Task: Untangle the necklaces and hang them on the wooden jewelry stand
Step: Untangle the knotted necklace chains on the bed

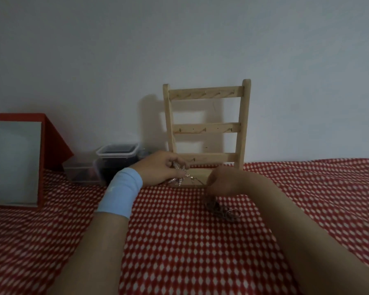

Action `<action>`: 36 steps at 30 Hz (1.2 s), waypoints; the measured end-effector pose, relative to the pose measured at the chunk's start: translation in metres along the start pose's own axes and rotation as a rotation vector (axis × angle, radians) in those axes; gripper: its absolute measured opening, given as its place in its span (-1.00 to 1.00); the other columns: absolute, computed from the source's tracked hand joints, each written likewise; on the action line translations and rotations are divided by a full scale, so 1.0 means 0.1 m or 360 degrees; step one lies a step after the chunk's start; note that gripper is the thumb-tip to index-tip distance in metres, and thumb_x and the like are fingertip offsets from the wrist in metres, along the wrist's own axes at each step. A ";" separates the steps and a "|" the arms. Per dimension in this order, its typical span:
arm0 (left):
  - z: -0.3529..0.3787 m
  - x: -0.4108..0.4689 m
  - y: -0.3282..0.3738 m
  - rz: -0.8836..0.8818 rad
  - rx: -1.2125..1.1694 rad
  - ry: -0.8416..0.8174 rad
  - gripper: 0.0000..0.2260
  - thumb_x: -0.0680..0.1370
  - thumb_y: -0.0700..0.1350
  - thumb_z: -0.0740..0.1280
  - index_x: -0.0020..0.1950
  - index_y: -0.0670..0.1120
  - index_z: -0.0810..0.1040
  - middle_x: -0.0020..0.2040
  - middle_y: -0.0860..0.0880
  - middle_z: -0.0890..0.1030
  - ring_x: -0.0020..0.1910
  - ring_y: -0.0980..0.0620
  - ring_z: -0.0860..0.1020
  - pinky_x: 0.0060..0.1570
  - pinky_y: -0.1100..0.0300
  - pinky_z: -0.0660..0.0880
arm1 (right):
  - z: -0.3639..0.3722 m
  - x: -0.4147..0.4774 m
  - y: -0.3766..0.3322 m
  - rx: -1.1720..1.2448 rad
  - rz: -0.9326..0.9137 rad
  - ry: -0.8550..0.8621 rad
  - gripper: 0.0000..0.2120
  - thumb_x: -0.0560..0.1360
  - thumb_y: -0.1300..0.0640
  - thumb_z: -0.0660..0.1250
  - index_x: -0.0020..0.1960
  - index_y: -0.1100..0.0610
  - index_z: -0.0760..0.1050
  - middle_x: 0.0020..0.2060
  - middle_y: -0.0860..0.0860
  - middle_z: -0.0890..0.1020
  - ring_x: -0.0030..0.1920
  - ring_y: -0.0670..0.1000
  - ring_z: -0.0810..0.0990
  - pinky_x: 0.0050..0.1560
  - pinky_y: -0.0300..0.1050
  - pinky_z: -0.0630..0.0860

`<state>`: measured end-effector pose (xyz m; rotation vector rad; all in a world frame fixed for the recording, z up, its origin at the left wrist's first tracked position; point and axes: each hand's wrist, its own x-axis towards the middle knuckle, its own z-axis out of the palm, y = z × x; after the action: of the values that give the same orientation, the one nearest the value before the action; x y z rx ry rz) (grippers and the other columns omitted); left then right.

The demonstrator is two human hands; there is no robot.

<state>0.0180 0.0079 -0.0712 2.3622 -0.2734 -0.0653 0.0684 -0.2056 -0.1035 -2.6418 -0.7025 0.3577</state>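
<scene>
Left hand (158,169) and right hand (221,180) pinch tangled necklaces (180,178) (silver chains) before the wooden stand (207,127).

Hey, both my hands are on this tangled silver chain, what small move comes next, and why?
Probably tease the strands gently apart: the left hand and right hand both pinch the knotted silver chain bundle in front of the light wooden jewelry stand, whose hooks look bare.

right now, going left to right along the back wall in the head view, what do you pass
red-framed mirror → clear plastic containers → wooden jewelry stand. The left hand and right hand, holding the necklaces, overlap the stand, so I leave them out.
</scene>
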 end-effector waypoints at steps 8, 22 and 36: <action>0.09 0.00 0.07 0.0199 -0.1001 0.0280 -0.87 0.59 -0.23 0.30 0.07 -0.09 0.62 -0.03 -0.18 0.63 -0.14 0.00 0.66 -0.13 0.21 0.62 | 0.02 -0.14 -0.16 0.1147 -0.0437 -0.0001 -0.79 0.64 0.28 0.28 0.24 0.25 0.56 -0.14 0.17 0.70 -0.14 0.09 0.66 0.01 -0.06 0.62; -0.19 -0.21 -0.21 -0.0545 0.0464 -0.0183 -0.88 0.52 -0.08 0.43 0.05 0.04 0.65 0.03 0.01 0.64 -0.02 0.04 0.62 -0.14 0.23 0.58 | 0.01 -0.15 -0.07 0.0754 -0.0027 -0.0396 -0.65 0.55 0.32 0.20 0.24 0.07 0.58 0.19 0.03 0.63 0.17 0.04 0.62 -0.03 -0.20 0.59; 0.42 0.07 -0.03 -0.0113 0.0064 -0.0261 -0.81 0.61 0.00 0.25 -0.03 -0.03 0.62 -0.16 -0.05 0.64 -0.09 -0.13 0.65 0.12 -0.01 0.56 | 0.00 -0.08 0.01 0.0409 -0.0286 0.0040 -0.78 0.51 0.18 0.45 0.10 -0.04 0.54 0.06 -0.06 0.63 0.10 -0.04 0.61 0.10 -0.20 0.54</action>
<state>0.0201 -0.0196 -0.1033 2.4096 -0.2716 -0.2906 0.0620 -0.2108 -0.1030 -2.3185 -0.8197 0.3381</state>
